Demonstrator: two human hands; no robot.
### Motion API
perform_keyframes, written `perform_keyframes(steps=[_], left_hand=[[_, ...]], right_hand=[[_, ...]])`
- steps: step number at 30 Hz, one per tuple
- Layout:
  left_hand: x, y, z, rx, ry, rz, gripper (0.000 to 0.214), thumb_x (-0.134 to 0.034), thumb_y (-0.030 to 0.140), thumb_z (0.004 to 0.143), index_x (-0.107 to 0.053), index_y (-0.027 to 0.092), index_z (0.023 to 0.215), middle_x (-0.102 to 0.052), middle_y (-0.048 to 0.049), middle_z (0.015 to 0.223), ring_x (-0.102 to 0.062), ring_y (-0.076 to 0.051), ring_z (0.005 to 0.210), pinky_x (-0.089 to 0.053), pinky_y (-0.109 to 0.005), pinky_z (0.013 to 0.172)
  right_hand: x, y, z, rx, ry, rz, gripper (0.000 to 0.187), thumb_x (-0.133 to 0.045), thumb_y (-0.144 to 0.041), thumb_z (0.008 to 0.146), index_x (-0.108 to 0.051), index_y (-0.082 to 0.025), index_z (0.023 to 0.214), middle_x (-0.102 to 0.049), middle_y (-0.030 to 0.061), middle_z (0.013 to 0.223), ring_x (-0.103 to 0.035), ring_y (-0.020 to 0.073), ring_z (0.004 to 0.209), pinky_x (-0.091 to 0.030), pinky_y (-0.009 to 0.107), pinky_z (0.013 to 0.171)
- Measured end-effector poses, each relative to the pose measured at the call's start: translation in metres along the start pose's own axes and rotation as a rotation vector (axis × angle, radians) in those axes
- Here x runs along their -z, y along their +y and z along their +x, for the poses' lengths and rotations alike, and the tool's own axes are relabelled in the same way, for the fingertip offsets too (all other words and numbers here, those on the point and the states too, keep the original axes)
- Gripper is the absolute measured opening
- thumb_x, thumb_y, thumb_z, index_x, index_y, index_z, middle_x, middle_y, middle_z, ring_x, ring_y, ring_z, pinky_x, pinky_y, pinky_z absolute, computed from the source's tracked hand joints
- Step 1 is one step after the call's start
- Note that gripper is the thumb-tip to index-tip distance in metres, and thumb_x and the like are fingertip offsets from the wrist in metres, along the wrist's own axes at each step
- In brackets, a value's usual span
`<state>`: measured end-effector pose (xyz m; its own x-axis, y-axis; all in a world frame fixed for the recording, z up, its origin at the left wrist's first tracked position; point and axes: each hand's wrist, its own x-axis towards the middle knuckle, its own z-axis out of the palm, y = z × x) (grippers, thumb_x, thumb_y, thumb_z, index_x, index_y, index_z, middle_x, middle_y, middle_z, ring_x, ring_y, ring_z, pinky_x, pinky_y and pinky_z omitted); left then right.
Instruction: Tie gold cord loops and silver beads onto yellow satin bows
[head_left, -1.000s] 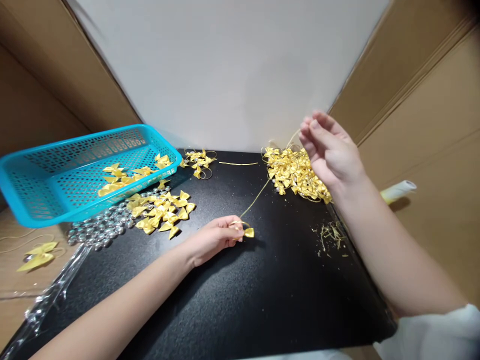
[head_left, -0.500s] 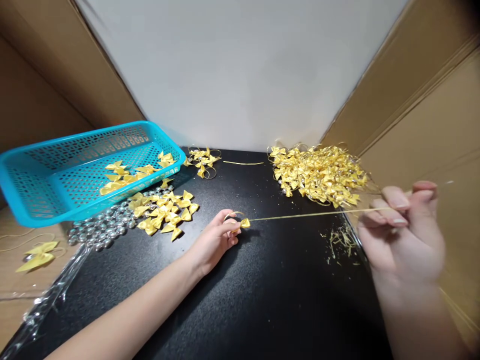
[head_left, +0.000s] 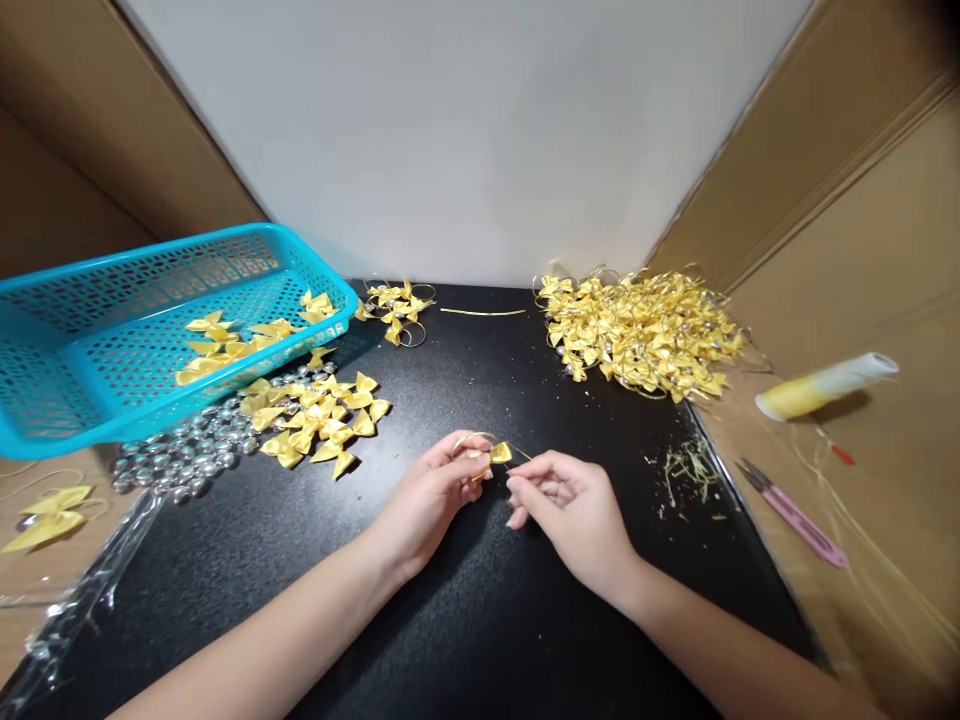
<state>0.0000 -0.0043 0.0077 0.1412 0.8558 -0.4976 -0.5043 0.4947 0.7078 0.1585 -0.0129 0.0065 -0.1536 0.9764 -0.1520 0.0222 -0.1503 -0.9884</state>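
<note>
My left hand (head_left: 442, 490) is closed on a small yellow satin bow (head_left: 500, 454), thumb and fingers pinching it from the left. A loop of gold cord (head_left: 474, 436) stands up from the same grip. Close by on the right, my right hand (head_left: 566, 505) pinches what looks like a thin needle, its tip pointing at the bow; most of it is hidden by the fingers. A slack strand of yellow thread (head_left: 519, 452) curves between the bow and the right fingertips. Both hands hover over the black tabletop (head_left: 480, 610).
Left: a blue basket (head_left: 45, 437) with bows, silver beads (head_left: 187, 455) and loose bows (head_left: 322, 420). Back: a few finished-looking bows (head_left: 397, 305), a cord piece (head_left: 484, 312). Right: a bow heap (head_left: 637, 335), thread scraps (head_left: 690, 475), pink-handled snips (head_left: 799, 520), a thread spool (head_left: 829, 385).
My right hand has come back leftward from the far right to beside the bow. The thread, taut before, now hangs slack. My left hand keeps its hold on the bow.
</note>
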Motion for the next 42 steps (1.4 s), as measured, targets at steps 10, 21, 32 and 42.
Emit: perform_keyframes(steps=[10, 21, 32, 42], left_hand=[[-0.0012, -0.0037, -0.0048, 0.017, 0.024, 0.029, 0.02, -0.084, 0.021, 0.061, -0.074, 0.018, 0.078, -0.065, 0.0003, 0.073, -0.053, -0.011, 0.069, -0.038, -0.023, 0.062], [-0.0019, -0.0028, -0.006, 0.031, 0.053, -0.011, 0.02, -0.085, 0.02, 0.059, -0.075, 0.017, 0.077, -0.065, 0.0, 0.074, -0.052, -0.011, 0.068, -0.038, -0.023, 0.062], [-0.0016, -0.0034, -0.0061, 0.013, 0.013, 0.019, 0.022, -0.086, 0.025, 0.06, -0.075, 0.018, 0.078, -0.066, -0.0003, 0.08, -0.053, -0.011, 0.072, -0.039, -0.022, 0.062], [-0.0011, -0.0053, -0.0069, 0.009, 0.012, 0.027, 0.021, -0.084, 0.026, 0.063, -0.075, 0.019, 0.08, -0.066, 0.0001, 0.081, -0.053, -0.011, 0.074, -0.039, -0.022, 0.063]], right_hand=[[-0.0001, 0.0006, 0.0005, 0.04, 0.047, -0.087, 0.015, -0.071, -0.03, 0.072, -0.066, -0.019, 0.064, -0.065, -0.0002, 0.054, -0.066, 0.016, 0.043, -0.053, 0.024, 0.042], [0.0004, 0.0029, -0.0005, 0.046, 0.044, -0.111, 0.012, -0.069, -0.027, 0.073, -0.067, -0.019, 0.064, -0.066, 0.0001, 0.054, -0.067, 0.0165, 0.043, -0.054, 0.024, 0.043], [-0.0002, 0.0003, -0.0014, 0.084, 0.051, -0.095, 0.012, -0.068, -0.025, 0.074, -0.066, -0.019, 0.064, -0.065, -0.0004, 0.054, -0.066, 0.0155, 0.043, -0.055, 0.023, 0.044], [-0.0003, 0.0032, -0.0018, 0.095, 0.058, -0.082, 0.011, -0.066, -0.022, 0.076, -0.066, -0.016, 0.067, -0.065, -0.0005, 0.056, -0.067, 0.0138, 0.043, -0.054, 0.02, 0.044]])
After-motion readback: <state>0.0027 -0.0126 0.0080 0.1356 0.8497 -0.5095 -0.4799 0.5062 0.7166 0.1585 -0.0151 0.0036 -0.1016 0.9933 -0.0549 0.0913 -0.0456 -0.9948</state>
